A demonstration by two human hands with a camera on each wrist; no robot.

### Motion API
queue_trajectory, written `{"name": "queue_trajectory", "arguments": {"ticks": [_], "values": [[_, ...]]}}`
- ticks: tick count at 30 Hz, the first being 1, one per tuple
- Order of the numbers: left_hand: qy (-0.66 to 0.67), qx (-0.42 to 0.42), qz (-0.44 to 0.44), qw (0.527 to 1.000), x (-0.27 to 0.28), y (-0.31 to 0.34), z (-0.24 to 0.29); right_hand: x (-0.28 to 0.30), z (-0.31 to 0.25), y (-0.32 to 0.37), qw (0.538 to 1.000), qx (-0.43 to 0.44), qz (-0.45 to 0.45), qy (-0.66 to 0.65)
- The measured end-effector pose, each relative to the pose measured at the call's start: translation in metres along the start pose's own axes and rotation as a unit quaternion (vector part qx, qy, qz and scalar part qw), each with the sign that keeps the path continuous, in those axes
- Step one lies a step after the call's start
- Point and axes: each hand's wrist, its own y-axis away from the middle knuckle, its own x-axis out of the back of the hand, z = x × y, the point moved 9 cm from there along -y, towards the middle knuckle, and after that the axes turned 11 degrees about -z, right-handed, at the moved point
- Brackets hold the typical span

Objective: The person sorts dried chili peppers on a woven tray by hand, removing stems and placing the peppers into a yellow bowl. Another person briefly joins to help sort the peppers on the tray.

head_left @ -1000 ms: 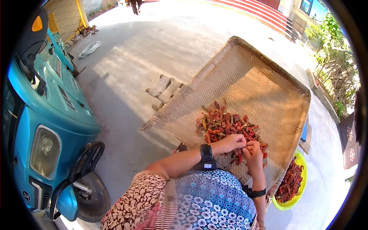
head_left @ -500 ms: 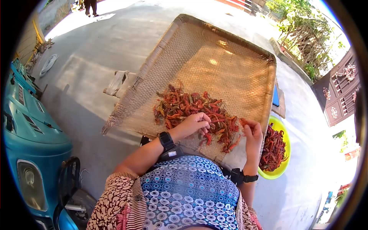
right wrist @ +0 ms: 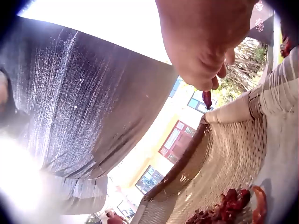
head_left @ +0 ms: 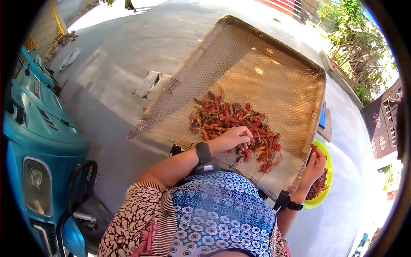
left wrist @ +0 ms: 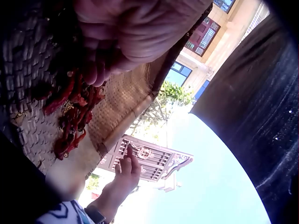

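Red chilli [right wrist: 207,100] in right grip [right wrist: 205,44], right-wrist view clearest

The woven tray [head_left: 278,85] is set in the middle, with a person's torso [head_left: 222,210] placed at its near side. A heap of chillies [head_left: 231,118] is gathered on the tray's near part, and the left hand [head_left: 233,138] is held over the heap's near edge. Beyond the tray's near right rim, the right hand [head_left: 314,167] is held over a basin [head_left: 328,171], a single chilli [right wrist: 207,99] gripped in it. The left is occupied by a vehicle [head_left: 47,124]; far right, plants [head_left: 353,47] are found, with a gate [head_left: 383,124] placed nearer
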Motion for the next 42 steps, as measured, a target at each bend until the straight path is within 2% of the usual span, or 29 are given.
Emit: {"name": "queue_trajectory", "arguments": {"ticks": [3, 6, 7, 9, 11, 13, 14, 16, 19, 22, 24, 28, 31, 35, 42], "values": [[-0.005, 0.006, 0.003, 1.0, -0.002, 0.003, 0.003, 0.007, -0.001, -0.006, 0.964, 0.002, 0.09, 0.25], [-0.018, 0.0, 0.001, 1.0, -0.004, 0.004, 0.005, 0.001, 0.007, -0.013, 0.98, -0.079, 0.085, 0.162], [-0.015, 0.0, -0.004, 1.0, -0.004, 0.002, 0.003, -0.026, 0.024, -0.013, 0.995, -0.098, -0.019, -0.026], [-0.024, -0.003, -0.003, 1.0, -0.002, 0.002, 0.003, -0.072, -0.008, -0.004, 0.975, -0.071, -0.21, 0.031], [-0.042, -0.01, -0.008, 0.999, -0.002, 0.0, 0.002, -0.103, -0.046, 0.01, 0.949, -0.024, -0.293, 0.116], [-0.054, -0.01, -0.016, 0.998, -0.005, -0.004, 0.003, -0.136, -0.056, 0.023, 0.924, -0.015, -0.357, 0.134], [-0.067, -0.001, -0.005, 0.998, -0.001, 0.0, 0.003, -0.14, -0.065, 0.026, 0.925, 0.029, -0.346, 0.156], [-0.051, -0.006, -0.004, 0.999, -0.002, 0.002, 0.005, -0.159, -0.061, 0.03, 0.918, 0.013, -0.369, 0.147], [-0.04, -0.012, -0.005, 0.999, 0.0, 0.004, 0.003, -0.165, -0.065, 0.034, 0.927, 0.058, -0.364, 0.075], [-0.046, -0.007, -0.004, 0.999, 0.001, 0.002, 0.005, -0.162, -0.056, 0.033, 0.921, -0.029, -0.38, -0.078], [-0.049, 0.0, 0.006, 0.999, -0.001, 0.003, 0.007, -0.156, -0.059, 0.032, 0.92, -0.059, -0.372, -0.11], [-0.056, 0.001, 0.012, 0.998, -0.007, 0.006, 0.017, -0.164, -0.06, 0.034, 0.887, -0.075, -0.383, -0.247], [-0.056, 0.002, 0.006, 0.998, -0.009, 0.008, 0.02, -0.172, -0.073, 0.04, 0.86, -0.073, -0.405, -0.302], [-0.055, 0.002, 0.007, 0.998, -0.003, 0.006, 0.011, -0.18, -0.081, 0.044, 0.825, -0.13, -0.424, -0.349], [-0.003, 0.013, 0.01, 1.0, -0.002, 0.005, 0.006, -0.187, -0.073, 0.049, 0.798, -0.152, -0.449, -0.373]]}}
